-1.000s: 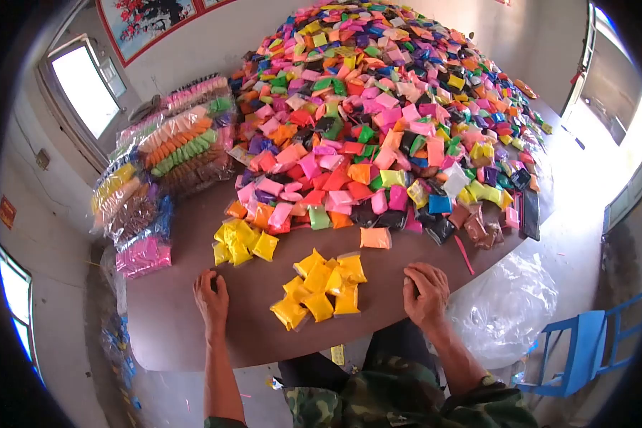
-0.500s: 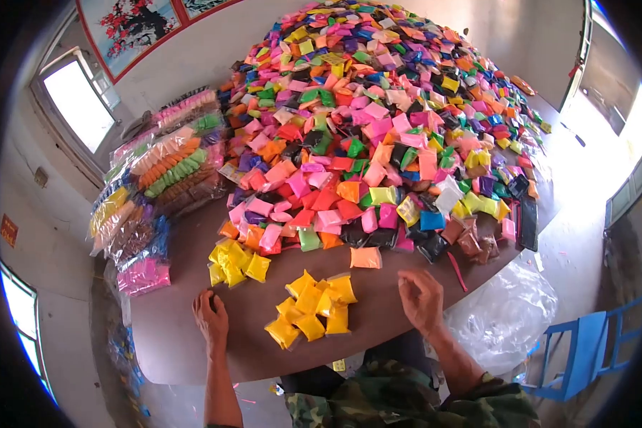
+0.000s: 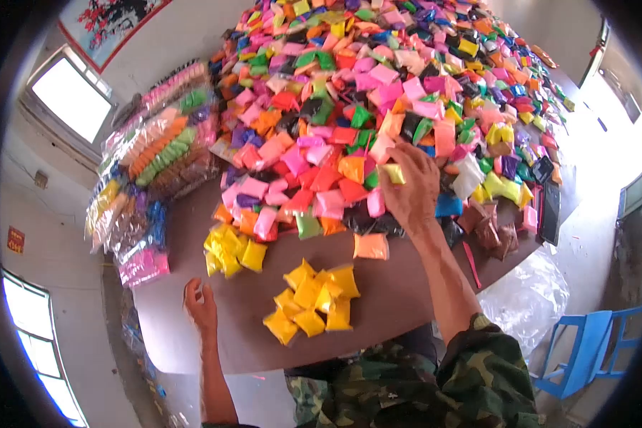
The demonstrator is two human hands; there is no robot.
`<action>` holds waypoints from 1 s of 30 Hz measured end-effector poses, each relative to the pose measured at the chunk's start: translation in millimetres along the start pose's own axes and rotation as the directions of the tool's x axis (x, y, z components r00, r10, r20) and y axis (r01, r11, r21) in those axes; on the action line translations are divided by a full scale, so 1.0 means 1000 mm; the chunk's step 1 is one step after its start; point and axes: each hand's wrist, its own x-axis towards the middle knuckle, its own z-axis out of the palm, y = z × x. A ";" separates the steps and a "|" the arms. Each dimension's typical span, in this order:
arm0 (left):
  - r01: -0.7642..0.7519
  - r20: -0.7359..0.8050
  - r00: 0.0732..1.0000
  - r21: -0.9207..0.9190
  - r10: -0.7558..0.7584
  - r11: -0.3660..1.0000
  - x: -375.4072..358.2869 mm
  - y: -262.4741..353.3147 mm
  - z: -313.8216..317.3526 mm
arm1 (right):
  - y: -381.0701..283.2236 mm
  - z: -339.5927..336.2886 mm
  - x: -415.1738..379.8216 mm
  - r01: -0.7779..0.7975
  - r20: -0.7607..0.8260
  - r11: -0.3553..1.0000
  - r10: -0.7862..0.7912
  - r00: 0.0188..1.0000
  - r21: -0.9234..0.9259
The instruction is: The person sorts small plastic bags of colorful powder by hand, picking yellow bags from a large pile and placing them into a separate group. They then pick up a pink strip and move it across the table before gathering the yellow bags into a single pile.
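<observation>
My right hand (image 3: 414,189) reaches over the front of a large heap of small coloured packets (image 3: 321,160). It is beside a pale yellow packet (image 3: 394,173), and its fingertips are partly hidden, so any grip cannot be made out. Near the table's left edge, my left hand (image 3: 200,303) hovers with loosely curled fingers apart and nothing in them. Between my arms lies a group of deep yellow packets (image 3: 309,294). A smaller cluster of lighter yellow packets (image 3: 228,251) sits farther back on the left. One peach packet (image 3: 371,246) lies alone in front of the heap.
Clear bags of sorted coloured packets (image 3: 167,153) are stacked at the left of the brown table (image 3: 192,342). A pink strip (image 3: 471,264) lies near the right edge. Beyond that edge are a clear plastic bag (image 3: 524,292) and a blue chair (image 3: 578,353).
My right hand has moved forward from the table front to the heap. My left hand has lifted slightly, its fingers turning upward. The view has tilted down a little.
</observation>
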 end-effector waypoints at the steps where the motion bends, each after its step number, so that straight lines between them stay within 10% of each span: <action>1: -0.026 0.008 1.000 0.018 0.026 1.000 0.004 0.022 -0.006 | 0.004 0.007 -0.001 -0.007 0.071 0.999 0.010 0.997 -0.033; 7: -0.530 0.146 0.838 -0.015 0.526 0.848 0.042 0.218 0.030 | 0.009 0.019 -0.005 -0.123 0.202 0.988 0.140 0.969 -0.096; 16: -0.797 0.342 0.416 -0.309 0.843 0.519 0.087 0.331 0.213 | 0.020 0.029 -0.007 -0.246 0.044 0.969 0.245 0.969 0.013; 30: -0.893 0.218 0.446 0.171 0.868 0.416 0.233 0.316 0.255 | 0.027 0.034 -0.007 -0.231 0.014 0.973 0.231 0.973 0.026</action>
